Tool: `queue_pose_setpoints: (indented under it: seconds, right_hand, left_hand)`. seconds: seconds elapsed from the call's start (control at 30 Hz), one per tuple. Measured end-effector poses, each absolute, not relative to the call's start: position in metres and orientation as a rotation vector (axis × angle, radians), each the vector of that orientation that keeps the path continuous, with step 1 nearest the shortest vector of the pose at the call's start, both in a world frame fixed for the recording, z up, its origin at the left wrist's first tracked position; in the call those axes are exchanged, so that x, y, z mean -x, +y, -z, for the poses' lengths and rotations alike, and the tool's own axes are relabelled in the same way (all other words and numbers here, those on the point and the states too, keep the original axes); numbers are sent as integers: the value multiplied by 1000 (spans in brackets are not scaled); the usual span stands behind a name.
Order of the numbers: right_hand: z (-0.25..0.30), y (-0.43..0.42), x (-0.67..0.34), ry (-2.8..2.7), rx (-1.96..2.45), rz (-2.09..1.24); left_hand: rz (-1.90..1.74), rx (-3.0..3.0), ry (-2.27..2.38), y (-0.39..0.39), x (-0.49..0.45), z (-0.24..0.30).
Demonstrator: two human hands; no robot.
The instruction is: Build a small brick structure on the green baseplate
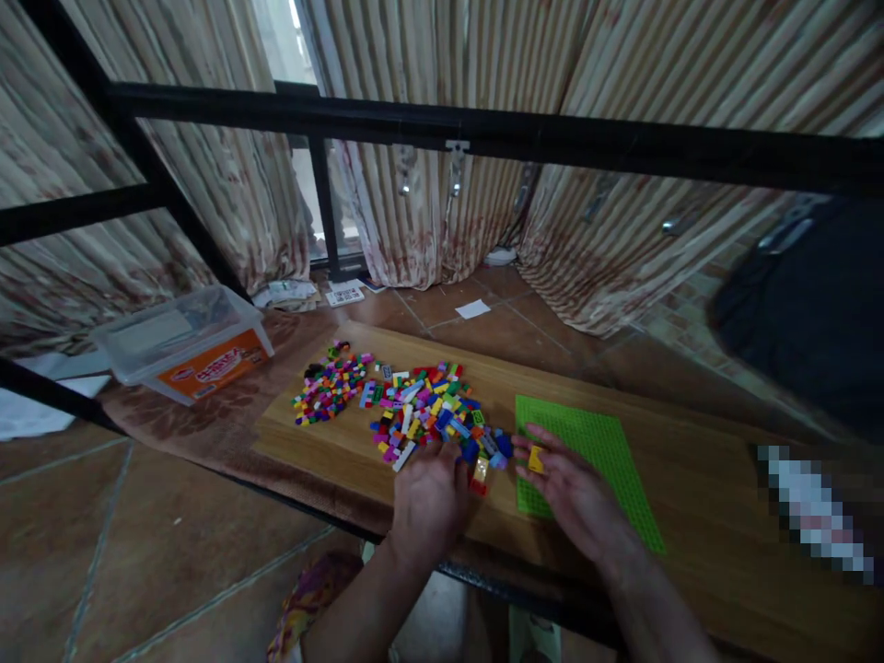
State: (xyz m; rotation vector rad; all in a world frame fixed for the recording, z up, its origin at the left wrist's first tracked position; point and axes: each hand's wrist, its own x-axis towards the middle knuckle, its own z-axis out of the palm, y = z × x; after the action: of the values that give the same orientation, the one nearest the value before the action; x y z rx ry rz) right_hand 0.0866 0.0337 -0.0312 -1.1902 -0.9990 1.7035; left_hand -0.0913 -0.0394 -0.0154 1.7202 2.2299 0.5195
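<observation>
My right hand (570, 483) holds a yellow toy brick (536, 459) between thumb and fingers, above the left edge of a green studded baseplate (600, 451). At the near edge of a large pile of mixed toy bricks (428, 405), my left hand (429, 493) reaches down with bent fingers. Its fingertips are hidden among the bricks, so whether it grips one does not show. A pale brick with red (481, 474) lies between the two hands. A smaller heap of tiny colourful pieces (333, 387) is farther left.
The bricks and baseplate lie on a long wooden board (497, 364). A clear plastic tub (200, 341) with an orange label stands at the left on brown cloth. A black metal bar (483, 129) crosses behind, before curtains. Something blurred out (815, 511) lies at the right.
</observation>
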Motion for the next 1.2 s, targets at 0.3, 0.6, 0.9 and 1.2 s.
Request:
queue_pose_setpoints:
  seconds: [0.3, 0.6, 0.9, 1.2]
  right_hand:
    - [53, 53, -140, -1679, 1454, -1011]
    - [69, 65, -176, -2024, 1451, -566]
    - [69, 61, -191, -2074, 1420, -535]
    - [63, 39, -214, -2029, 1432, -755]
  left_hand:
    - [-186, -1900, 2289, -1, 73, 20]
    - [-79, -1937, 2398, -6, 65, 22]
    - [-99, -1891, 2472, -7, 64, 22]
    - [-772, -1861, 2243, -3, 52, 14]
